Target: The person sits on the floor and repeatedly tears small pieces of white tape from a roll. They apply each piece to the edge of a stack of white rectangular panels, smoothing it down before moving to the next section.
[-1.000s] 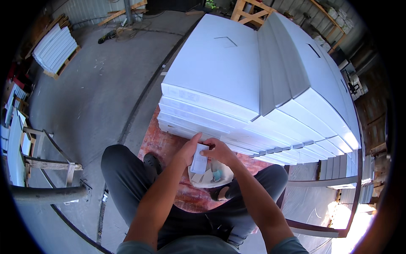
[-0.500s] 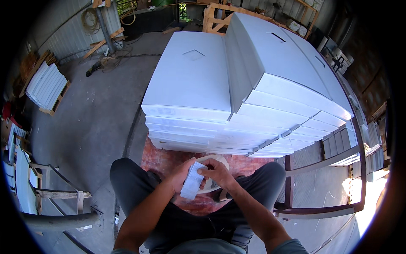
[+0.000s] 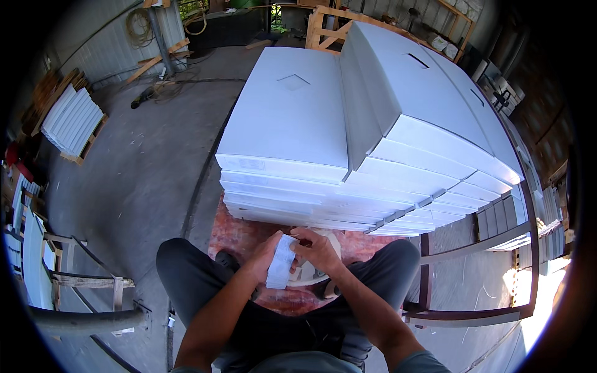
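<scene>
A small stack of white printed paper slips [image 3: 281,262] is held between my knees. My left hand [image 3: 263,257] is closed around the stack's left side and underneath. My right hand [image 3: 315,250] touches the upper right edge of the slips, its thumb and fingers pinched there. Whether a single slip is separated in that pinch is too small to make out. Below my right hand lies a round pale thing, perhaps a bowl or bag [image 3: 306,273], partly covered by the hand. Just ahead rise stacked flat white boxes [image 3: 280,118].
The boxes stand on a reddish board [image 3: 233,233], with a taller stack [image 3: 435,105] to the right. A dark metal frame [image 3: 532,248] runs along the right side. More white boxes [image 3: 73,121] sit on a pallet at far left. A frame with a thick pipe [image 3: 87,320] is at lower left.
The slips have turned slightly more upright in my left hand. My right fingers have shifted a little at the top edge. The whole view has swung slightly.
</scene>
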Action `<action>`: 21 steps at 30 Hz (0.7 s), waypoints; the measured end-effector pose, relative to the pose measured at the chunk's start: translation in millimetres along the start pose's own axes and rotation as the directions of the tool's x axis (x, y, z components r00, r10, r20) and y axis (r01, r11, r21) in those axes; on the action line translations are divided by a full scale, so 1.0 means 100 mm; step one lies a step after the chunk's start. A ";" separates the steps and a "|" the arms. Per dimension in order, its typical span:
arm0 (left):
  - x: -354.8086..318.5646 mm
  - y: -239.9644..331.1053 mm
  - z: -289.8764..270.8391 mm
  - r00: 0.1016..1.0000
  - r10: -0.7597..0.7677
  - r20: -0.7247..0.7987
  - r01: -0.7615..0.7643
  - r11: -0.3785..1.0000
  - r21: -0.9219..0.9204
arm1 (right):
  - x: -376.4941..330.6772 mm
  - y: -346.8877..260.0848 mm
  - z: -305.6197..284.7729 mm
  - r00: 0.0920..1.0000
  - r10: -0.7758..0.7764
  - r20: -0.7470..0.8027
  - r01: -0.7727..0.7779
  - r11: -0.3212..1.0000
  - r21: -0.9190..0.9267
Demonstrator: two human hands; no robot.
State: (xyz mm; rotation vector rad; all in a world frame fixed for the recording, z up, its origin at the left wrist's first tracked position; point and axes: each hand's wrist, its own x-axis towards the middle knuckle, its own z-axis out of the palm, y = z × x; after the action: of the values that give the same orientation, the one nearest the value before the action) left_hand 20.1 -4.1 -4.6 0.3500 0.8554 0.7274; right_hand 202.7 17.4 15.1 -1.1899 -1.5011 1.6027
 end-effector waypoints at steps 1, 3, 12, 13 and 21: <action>0.01 0.01 -0.01 1.000 0.000 -0.017 0.000 1.000 0.004 | 0.00 0.01 0.03 0.999 -0.035 -0.040 0.032 0.997 -0.076; 0.01 0.03 -0.02 0.999 -0.001 -0.037 0.001 1.000 0.012 | 0.02 0.00 0.05 0.995 -0.080 -0.057 0.067 0.977 -0.203; 0.08 -0.01 -0.17 0.998 0.028 -0.050 -0.030 0.999 -0.033 | 0.10 0.04 0.10 0.944 -0.323 -0.064 0.282 0.894 -0.347; 0.08 -0.01 -0.16 0.998 0.041 -0.048 -0.043 0.998 -0.042 | 0.09 0.03 0.11 0.951 -0.300 -0.068 0.265 0.911 -0.314; 0.08 0.04 -0.15 0.981 0.015 -0.195 -0.029 0.997 -0.067 | 0.21 0.00 -0.07 0.992 0.050 -0.118 -0.028 0.983 0.179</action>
State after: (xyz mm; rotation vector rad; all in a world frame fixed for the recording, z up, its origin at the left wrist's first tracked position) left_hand 10.0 4.7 -15.9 0.2286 1.0096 0.8196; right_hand 201.0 39.3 12.0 -1.1997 -1.2385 1.6216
